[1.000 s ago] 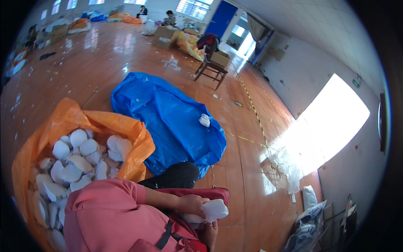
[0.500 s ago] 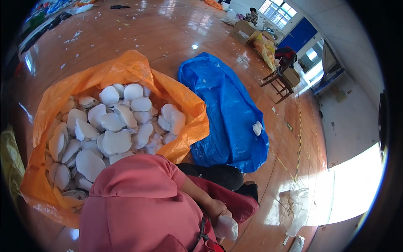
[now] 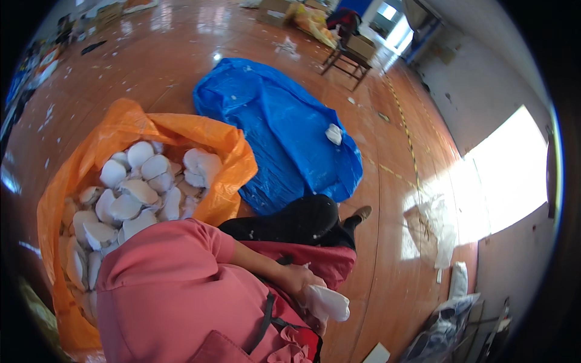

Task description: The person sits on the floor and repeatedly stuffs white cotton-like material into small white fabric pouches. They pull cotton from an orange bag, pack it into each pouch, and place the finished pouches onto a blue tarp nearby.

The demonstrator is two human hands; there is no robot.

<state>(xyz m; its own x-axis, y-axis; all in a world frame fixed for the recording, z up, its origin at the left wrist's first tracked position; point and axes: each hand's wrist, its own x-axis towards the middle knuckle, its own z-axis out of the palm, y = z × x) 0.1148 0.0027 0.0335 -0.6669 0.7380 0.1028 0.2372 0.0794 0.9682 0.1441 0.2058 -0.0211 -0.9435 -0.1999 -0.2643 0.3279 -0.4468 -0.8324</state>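
My left hand (image 3: 295, 280) is closed on a white rounded pad (image 3: 328, 304), held over my lap at the lower middle. Just below the pad a bit of my right hand (image 3: 316, 325) shows; its fingers are mostly hidden, so its grip cannot be made out. To my left a large orange plastic bag (image 3: 233, 202) stands with its mouth spread, holding several similar white pads (image 3: 126, 207) in a heap. My pink sleeve covers the near part of that heap.
A blue plastic sheet or bag (image 3: 284, 130) lies on the tiled floor ahead, with a crumpled white piece (image 3: 333, 134) on it. Farther off stands a wooden chair (image 3: 348, 63) carrying a box. Clear plastic bags (image 3: 445, 227) and a dark packed bundle (image 3: 439, 330) lie at right.
The view has swung right and down, so the orange bag and blue sheet sit farther left. More of the pad and my left hand shows; the pad stays in that hand.
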